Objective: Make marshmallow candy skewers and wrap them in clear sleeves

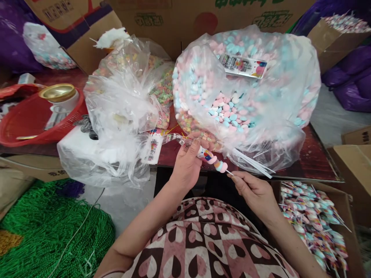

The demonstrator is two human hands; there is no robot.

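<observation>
Resting at the left end of the dark red table (315,152), a red basket (62,125) holds a gold-coloured bowl (59,93), and below it we see heaped green cord (72,227). Next come clear bags of small coloured candies (165,83), then a flat printed packet (154,148) (one wrapper or several, we cannot tell) near the table's front edge. Our left hand (187,164), thumb pressed over the fingers, grips a printed wrapper (206,155) that lies partly around a candy skewer (222,166). The skewer slants between our two hands, near that edge, its pink and blue end pieces bare. Behind it bulges a big bag of pink, blue and white candies (227,110), with white sticks (252,161) just beside. Our right hand (256,191) pinches the skewer's stick between thumb and fingers. At far right, a cardboard box (349,216) holds many wrapped skewers (315,227).
</observation>
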